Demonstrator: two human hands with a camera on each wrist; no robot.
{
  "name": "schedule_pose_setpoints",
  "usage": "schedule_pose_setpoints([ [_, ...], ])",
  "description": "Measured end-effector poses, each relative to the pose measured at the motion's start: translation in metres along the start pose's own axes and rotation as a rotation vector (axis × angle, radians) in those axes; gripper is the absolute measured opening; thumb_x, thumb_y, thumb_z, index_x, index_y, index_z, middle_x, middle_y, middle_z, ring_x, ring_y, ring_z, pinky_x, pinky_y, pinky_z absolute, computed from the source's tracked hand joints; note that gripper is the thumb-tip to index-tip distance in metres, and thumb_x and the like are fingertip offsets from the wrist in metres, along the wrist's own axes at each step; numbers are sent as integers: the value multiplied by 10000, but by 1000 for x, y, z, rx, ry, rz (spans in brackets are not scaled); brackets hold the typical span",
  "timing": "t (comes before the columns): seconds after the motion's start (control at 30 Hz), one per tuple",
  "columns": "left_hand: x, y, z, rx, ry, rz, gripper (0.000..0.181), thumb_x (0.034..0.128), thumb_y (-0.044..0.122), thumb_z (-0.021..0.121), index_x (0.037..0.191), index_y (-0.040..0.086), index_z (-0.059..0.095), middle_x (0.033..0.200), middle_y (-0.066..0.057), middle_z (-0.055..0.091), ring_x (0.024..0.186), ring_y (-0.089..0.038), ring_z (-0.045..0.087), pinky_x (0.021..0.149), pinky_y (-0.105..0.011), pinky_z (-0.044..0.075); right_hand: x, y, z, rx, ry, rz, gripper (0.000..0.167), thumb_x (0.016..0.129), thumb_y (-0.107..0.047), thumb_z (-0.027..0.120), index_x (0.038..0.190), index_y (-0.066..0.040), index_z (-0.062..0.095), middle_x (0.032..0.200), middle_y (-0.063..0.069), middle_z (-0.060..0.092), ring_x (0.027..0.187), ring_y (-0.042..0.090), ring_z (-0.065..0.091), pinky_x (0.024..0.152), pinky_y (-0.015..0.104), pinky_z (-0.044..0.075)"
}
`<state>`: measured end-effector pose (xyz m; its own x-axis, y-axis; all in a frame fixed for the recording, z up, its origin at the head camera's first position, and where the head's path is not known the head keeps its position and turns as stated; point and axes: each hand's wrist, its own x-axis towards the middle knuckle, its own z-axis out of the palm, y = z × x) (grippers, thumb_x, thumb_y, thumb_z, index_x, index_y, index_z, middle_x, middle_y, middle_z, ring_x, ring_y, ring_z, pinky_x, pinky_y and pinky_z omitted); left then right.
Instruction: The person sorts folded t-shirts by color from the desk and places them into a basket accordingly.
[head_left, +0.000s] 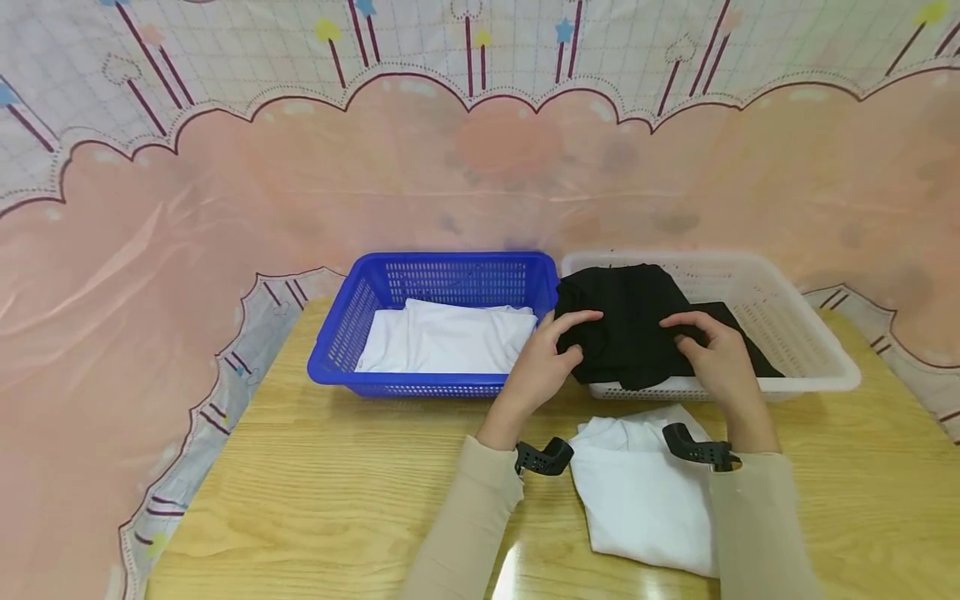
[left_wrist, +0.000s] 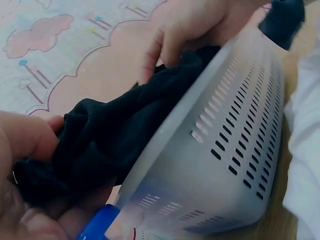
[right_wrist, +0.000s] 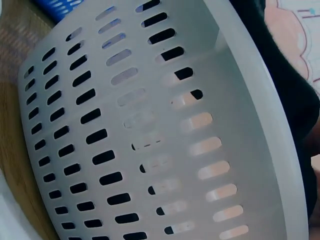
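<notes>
A black cloth garment [head_left: 630,321] lies bunched over the left part of the white basket [head_left: 817,342], part of it hanging over the front rim. My left hand [head_left: 542,360] grips its left edge; in the left wrist view that hand [left_wrist: 30,175] has fingers and thumb around the fabric. On the cloth's right side, my right hand [head_left: 716,354] pinches it between thumb and forefinger. More black fabric [head_left: 738,337] lies beneath and to the right, inside the basket. In the right wrist view the slotted basket wall [right_wrist: 100,130] hides most of the right hand.
Left of the white basket, touching or nearly so, stands a blue basket [head_left: 330,350] holding folded white cloth [head_left: 457,337]. Another folded white cloth [head_left: 645,500] lies on the wooden table [head_left: 315,500] between my forearms. A patterned curtain [head_left: 375,175] hangs behind.
</notes>
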<state>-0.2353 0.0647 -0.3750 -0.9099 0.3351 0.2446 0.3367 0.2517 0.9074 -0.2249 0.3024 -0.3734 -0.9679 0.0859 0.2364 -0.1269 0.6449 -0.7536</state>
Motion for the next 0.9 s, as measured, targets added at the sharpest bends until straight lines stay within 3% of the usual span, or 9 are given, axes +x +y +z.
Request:
schedule_pose_setpoints([
  [0.1,3,1,-1,-3,-50,-35,455,878,103,499,1220,403,506,1461,57,140,1220,-108,323,499,-273,396,1,1,-1,-7,16,14,234,917,-151,483,1108,-222,598,1234,31,468,590,188,335,561,303,314],
  [0.17,6,3,-2,-5,-87,-53,406,895,175,501,1240,389,496,1471,49,95,1284,-121,244,699,-337,451,2,2,-3,-5,34,26,231,921,-162,478,1109,-228,594,1253,28,463,693,196,380,604,310,310],
  [0.23,9,3,-3,-16,-123,-60,373,907,238,503,1257,365,489,1474,51,79,1328,-133,108,926,-412,351,2,2,-4,4,47,38,231,924,-163,471,1111,-224,591,1259,32,462,828,210,398,661,323,300],
  [0.3,12,3,-3,-28,-155,-71,358,912,285,498,1264,352,487,1476,50,66,1336,-146,58,1024,-460,204,2,3,-4,15,52,42,230,924,-151,468,1111,-206,591,1258,40,465,931,224,391,716,341,288],
  [0.5,22,3,-2,-44,-212,-104,375,902,406,480,1271,338,483,1473,69,67,1336,-140,57,1031,-457,193,2,3,-6,-1,54,41,234,922,-126,465,1110,-188,590,1275,55,463,1054,241,384,807,417,292],
  [0.73,33,5,7,63,-231,-74,384,934,356,433,1310,281,453,1475,80,80,1330,-114,99,1043,-411,191,1,3,-8,-8,84,40,247,909,-74,457,1100,-147,597,1256,84,484,1116,260,392,873,461,288],
  [0.9,36,7,11,117,-244,-92,412,930,380,429,1331,285,420,1483,59,31,1335,-144,100,1041,-427,190,2,4,-8,-7,74,37,255,902,-57,460,1105,-125,597,1251,101,488,1164,282,382,905,493,287],
])
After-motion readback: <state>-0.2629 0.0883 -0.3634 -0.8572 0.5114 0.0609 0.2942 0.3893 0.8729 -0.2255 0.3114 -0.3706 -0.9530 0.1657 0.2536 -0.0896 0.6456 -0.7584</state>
